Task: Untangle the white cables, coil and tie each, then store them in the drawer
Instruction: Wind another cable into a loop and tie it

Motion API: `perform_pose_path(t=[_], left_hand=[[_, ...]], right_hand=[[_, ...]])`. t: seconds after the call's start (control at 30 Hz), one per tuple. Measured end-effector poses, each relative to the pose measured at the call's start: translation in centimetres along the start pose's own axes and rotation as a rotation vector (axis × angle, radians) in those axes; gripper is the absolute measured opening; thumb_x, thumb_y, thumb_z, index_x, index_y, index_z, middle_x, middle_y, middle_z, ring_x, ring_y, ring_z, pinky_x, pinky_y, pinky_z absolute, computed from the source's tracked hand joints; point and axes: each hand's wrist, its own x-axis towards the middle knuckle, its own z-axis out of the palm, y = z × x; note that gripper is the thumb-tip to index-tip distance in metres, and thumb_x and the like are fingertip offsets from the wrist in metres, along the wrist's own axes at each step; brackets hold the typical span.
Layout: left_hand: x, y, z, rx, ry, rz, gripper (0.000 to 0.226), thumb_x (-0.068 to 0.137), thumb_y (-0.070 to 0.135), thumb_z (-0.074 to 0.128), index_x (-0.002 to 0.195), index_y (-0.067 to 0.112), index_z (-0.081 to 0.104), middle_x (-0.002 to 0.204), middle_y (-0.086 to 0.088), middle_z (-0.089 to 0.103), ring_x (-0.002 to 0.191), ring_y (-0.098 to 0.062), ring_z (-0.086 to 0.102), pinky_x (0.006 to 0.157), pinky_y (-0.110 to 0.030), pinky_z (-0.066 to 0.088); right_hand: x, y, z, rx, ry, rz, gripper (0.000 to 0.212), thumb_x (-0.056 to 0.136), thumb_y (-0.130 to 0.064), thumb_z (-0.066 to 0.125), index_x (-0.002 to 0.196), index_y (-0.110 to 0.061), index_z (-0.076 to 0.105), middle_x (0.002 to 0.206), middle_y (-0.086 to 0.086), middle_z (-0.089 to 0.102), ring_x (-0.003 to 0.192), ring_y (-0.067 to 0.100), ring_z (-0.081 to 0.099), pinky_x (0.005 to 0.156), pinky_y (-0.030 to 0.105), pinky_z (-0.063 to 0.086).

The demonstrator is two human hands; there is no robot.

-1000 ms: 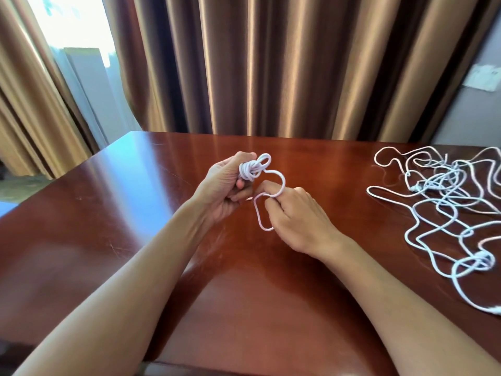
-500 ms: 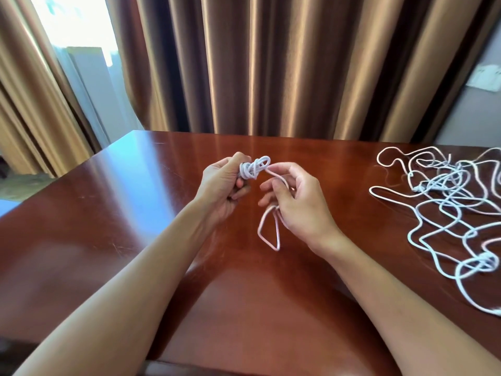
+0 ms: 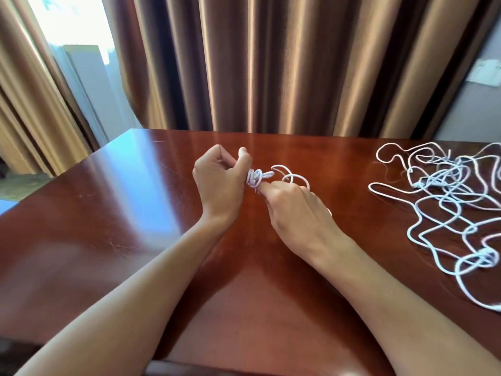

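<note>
Mostly hidden: my left hand [image 3: 219,183] gripping small cable coil [image 3: 254,179], right hand [image 3: 294,206] pinching its loose loops [image 3: 291,177]; tangled cables [image 3: 444,202] lying on desk [image 3: 122,213], running off right edge.

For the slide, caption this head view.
Both hands wind a small white cable coil; tangled cables wait on the table.

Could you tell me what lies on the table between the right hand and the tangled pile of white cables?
Nothing: in the head view, only bare table separates the right hand from the tangled cables.
</note>
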Motion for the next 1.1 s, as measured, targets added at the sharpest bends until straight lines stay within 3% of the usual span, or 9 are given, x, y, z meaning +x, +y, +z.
perform_pose_path(t=[0.13, 0.23, 0.37, 0.5, 0.7, 0.8, 0.9, 1.03, 1.1], left_hand=[[0.2, -0.4, -0.3, 0.127, 0.014, 0.169, 0.040, 0.083, 0.009, 0.070, 0.054, 0.001, 0.043, 0.043, 0.002, 0.040, 0.046, -0.011, 0.037, 0.049, -0.018, 0.029], [0.3, -1.1, -0.5, 0.241, -0.163, 0.268, 0.041, 0.082, 0.007, 0.070, 0.053, 0.007, 0.041, 0.043, 0.004, 0.038, 0.047, -0.013, 0.036, 0.048, -0.015, 0.026], [0.7, -0.9, -0.5, 0.124, -0.457, 0.169, 0.053, 0.085, 0.004, 0.073, 0.051, 0.018, 0.035, 0.039, 0.013, 0.035, 0.041, -0.003, 0.033, 0.044, -0.012, 0.025], [1.0, 0.1, -0.9, -0.151, -0.625, -0.119, 0.051, 0.091, 0.000, 0.067, 0.054, 0.016, 0.035, 0.040, 0.008, 0.045, 0.038, -0.006, 0.044, 0.038, -0.016, 0.029], [0.1, 1.9, -0.7, -0.427, -0.546, -0.332, 0.045, 0.100, 0.021, 0.059, 0.061, 0.014, 0.037, 0.038, -0.003, 0.039, 0.028, -0.010, 0.034, 0.031, -0.014, 0.026], [0.0, 2.1, -0.5, -0.464, -0.461, -0.378, 0.044, 0.097, 0.032, 0.060, 0.065, 0.012, 0.038, 0.040, -0.006, 0.039, 0.029, -0.011, 0.034, 0.032, -0.015, 0.025], [-0.1, 2.0, -0.2, -0.482, -0.303, -0.402, 0.049, 0.095, 0.032, 0.065, 0.062, 0.014, 0.034, 0.042, -0.004, 0.039, 0.031, -0.013, 0.037, 0.034, -0.017, 0.027], [0.2, 1.1, -0.3, -0.291, -0.097, -0.191, 0.053, 0.093, 0.025, 0.071, 0.056, 0.012, 0.036, 0.041, 0.000, 0.045, 0.037, -0.018, 0.044, 0.040, -0.028, 0.037], [0.6, 0.2, -0.6, -0.063, -0.086, 0.009, 0.051, 0.090, 0.025, 0.073, 0.054, 0.010, 0.041, 0.045, -0.004, 0.049, 0.044, -0.024, 0.049, 0.049, -0.035, 0.042]], right_hand=[[-0.2, -1.3, 0.8, -0.154, 0.032, -0.067, 0.014, 0.098, -0.013, 0.062, 0.109, -0.019, 0.069, 0.093, -0.003, 0.071, 0.081, 0.027, 0.072, 0.054, 0.035, 0.052], [-0.1, -0.9, 0.4, -0.239, 0.149, -0.120, 0.008, 0.085, -0.016, 0.078, 0.083, -0.019, 0.071, 0.068, -0.006, 0.065, 0.058, 0.020, 0.068, 0.041, 0.026, 0.036], [0.7, 1.6, -0.4, -0.115, 0.131, -0.267, 0.033, 0.097, -0.039, 0.048, 0.085, -0.021, 0.073, 0.077, -0.002, 0.068, 0.071, 0.028, 0.066, 0.061, 0.038, 0.056], [0.5, 3.4, -1.1, 0.004, 0.163, -0.285, 0.025, 0.100, -0.028, 0.051, 0.104, -0.014, 0.071, 0.084, 0.005, 0.063, 0.072, 0.029, 0.062, 0.067, 0.043, 0.056], [0.5, 3.7, 0.1, 0.439, 0.121, -0.096, 0.026, 0.101, -0.006, 0.049, 0.121, -0.011, 0.065, 0.090, -0.006, 0.064, 0.072, 0.002, 0.057, 0.071, 0.026, 0.051], [0.5, 2.4, 0.7, 0.576, 0.122, -0.005, 0.024, 0.106, -0.007, 0.043, 0.106, -0.020, 0.063, 0.072, -0.012, 0.056, 0.062, 0.005, 0.054, 0.063, 0.020, 0.042], [0.1, 0.9, 1.4, 0.621, -0.006, 0.104, 0.033, 0.109, -0.020, 0.039, 0.081, -0.036, 0.047, 0.065, -0.012, 0.052, 0.057, 0.002, 0.052, 0.063, 0.026, 0.039], [-0.5, -0.5, 1.4, 0.328, -0.296, 0.080, 0.029, 0.109, -0.038, 0.034, 0.100, -0.019, 0.055, 0.084, 0.009, 0.066, 0.083, 0.036, 0.065, 0.071, 0.043, 0.047], [-0.6, -1.0, 1.2, -0.055, -0.125, -0.112, 0.022, 0.104, -0.034, 0.052, 0.097, -0.014, 0.060, 0.078, 0.011, 0.070, 0.074, 0.037, 0.069, 0.057, 0.039, 0.041]])
